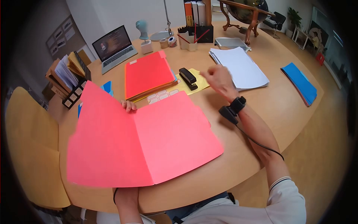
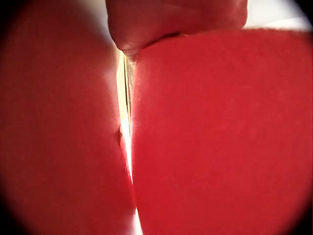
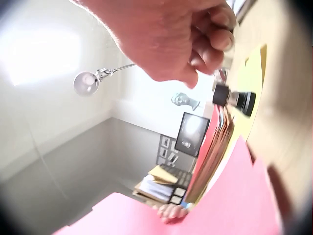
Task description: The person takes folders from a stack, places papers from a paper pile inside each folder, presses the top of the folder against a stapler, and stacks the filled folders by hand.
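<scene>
An unfolded pink file folder (image 1: 175, 138) is tilted up in front of me over the near side of the desk. My left hand (image 1: 128, 106) holds it from behind, its fingertips curled over the top edge at the crease; the forearm passes beneath and is mostly hidden. In the left wrist view the folder (image 2: 220, 122) fills most of the picture. Over the desk, between the black stapler (image 1: 188, 78) and the white paper stack (image 1: 240, 67), hovers my right hand (image 1: 222, 82). Its fingers are loosely curled with nothing in them, as the right wrist view also shows.
A pile of red folders (image 1: 149, 74) lies behind the pink one, beside a sheet of labels (image 1: 164, 96) and a yellow folder (image 1: 201, 87). Further back are a laptop (image 1: 113, 48), a small bust (image 1: 143, 30) and a pencil holder (image 1: 188, 43). Blue folders (image 1: 300, 84) lie far right.
</scene>
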`<state>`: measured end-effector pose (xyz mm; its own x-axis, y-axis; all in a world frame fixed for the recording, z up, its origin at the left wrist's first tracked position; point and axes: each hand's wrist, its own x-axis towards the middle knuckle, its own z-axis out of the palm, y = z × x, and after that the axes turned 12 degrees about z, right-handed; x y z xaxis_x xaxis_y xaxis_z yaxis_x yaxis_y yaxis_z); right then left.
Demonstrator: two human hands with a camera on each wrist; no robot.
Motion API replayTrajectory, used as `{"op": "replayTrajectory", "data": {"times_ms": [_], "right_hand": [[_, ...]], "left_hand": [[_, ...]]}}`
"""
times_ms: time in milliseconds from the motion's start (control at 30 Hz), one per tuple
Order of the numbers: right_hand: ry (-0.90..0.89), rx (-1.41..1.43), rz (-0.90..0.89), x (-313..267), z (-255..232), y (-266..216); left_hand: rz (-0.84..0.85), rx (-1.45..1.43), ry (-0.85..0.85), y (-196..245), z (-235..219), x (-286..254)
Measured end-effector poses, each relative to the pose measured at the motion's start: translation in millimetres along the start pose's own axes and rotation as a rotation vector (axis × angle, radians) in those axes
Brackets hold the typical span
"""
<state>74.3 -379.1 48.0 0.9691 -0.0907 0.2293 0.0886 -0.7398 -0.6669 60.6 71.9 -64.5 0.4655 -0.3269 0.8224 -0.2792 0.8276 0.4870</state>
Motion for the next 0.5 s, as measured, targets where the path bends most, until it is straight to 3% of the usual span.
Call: {"op": "replayTrajectory", "data": {"times_ms": [33,100,200,233,267,333,500], "right_hand": [[0.248,-0.126,-0.036,6,-3,8],[0.499,-0.303,-0.142,12,-14,25],[0.503,-0.503,-0.025,19,-26,51],[0.359,-0.523,0.092,22,-32,53],[0.358,-0.525,0.091,23,-35,55],[0.11,-0.421,0.37,24,-40,57],[0.089,-0.288,0.422,23,-48,60]], "left_hand": [[0.01,0.0,0.033,-3,6,2],[0.023,0.005,0.068,-5,14,1],[0.066,0.031,0.152,-10,31,3],[0.077,0.052,0.197,-12,35,3],[0.088,0.073,0.242,-13,39,3],[0.091,0.073,0.245,-16,54,-11],[0.106,0.06,0.26,-18,71,-32]]}}
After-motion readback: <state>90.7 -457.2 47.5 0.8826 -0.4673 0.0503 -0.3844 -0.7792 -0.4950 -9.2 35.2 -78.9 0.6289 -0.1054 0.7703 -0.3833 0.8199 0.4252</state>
